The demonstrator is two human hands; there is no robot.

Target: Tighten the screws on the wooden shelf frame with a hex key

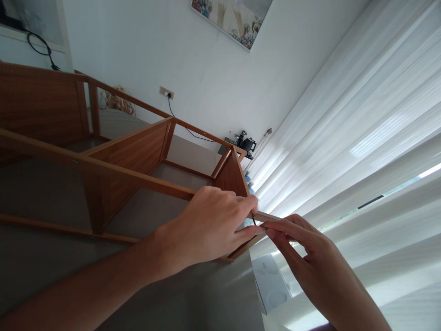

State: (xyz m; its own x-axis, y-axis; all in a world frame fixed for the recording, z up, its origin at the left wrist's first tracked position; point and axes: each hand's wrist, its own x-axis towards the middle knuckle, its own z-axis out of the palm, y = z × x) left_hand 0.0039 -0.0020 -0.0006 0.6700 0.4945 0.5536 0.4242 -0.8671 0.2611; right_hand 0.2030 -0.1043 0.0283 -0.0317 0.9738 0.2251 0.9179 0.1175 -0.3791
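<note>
Beside sheer white curtains (344,138), at the right of a reddish-brown wooden frame (138,177), pinching a thin, dark, curved rod (254,220), roughly upright, between the left hand's (213,223) finger and thumb; meeting its lower end with the right hand (317,246), fingertips narrowed, grip unclear.

Brown wood-grained frame (138,176), white striped curtain (347,119), floral picture (234,20), pale bluish wall (131,46)

smooth wood frame (138,177), metal tool (254,220), cloth curtain (344,138)
</note>
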